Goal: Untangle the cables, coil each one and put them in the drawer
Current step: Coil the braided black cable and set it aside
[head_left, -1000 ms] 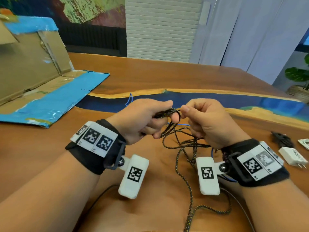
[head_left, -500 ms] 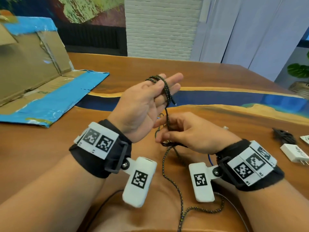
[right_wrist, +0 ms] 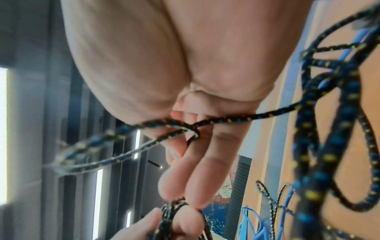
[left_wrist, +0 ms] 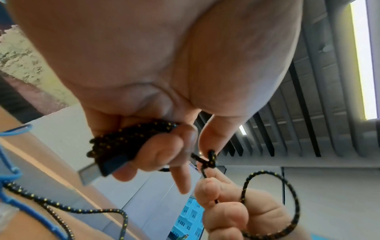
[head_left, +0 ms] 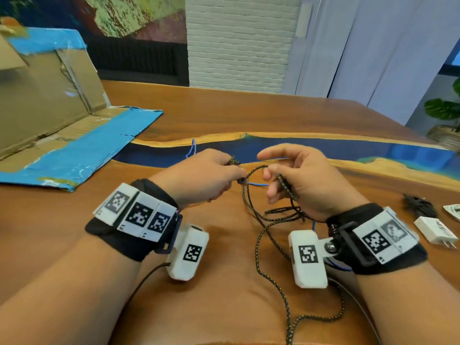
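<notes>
A black braided cable (head_left: 257,245) with yellow flecks hangs between my hands and trails down over the wooden table (head_left: 249,115) toward me. My left hand (head_left: 224,174) grips a small bundle of its coils; in the left wrist view the bundle (left_wrist: 131,138) and a USB plug (left_wrist: 96,170) stick out of the fist. My right hand (head_left: 273,180) is level with it, a hand's width to the right. Its lower fingers (left_wrist: 222,204) curl round one strand, and a loop (left_wrist: 287,194) arcs over them. A thin blue cable (head_left: 192,149) lies beyond and under the hands.
An opened cardboard box with blue tape (head_left: 74,150) lies at the far left of the table. A white charger (head_left: 435,231) and a black cable bundle (head_left: 419,205) rest at the right edge. A potted plant (head_left: 445,113) stands beyond the table's right corner.
My left hand has come down from its raised, spread-finger pose and closed on the coils. My right hand has risen to meet it, drawing a fresh loop of cable across.
</notes>
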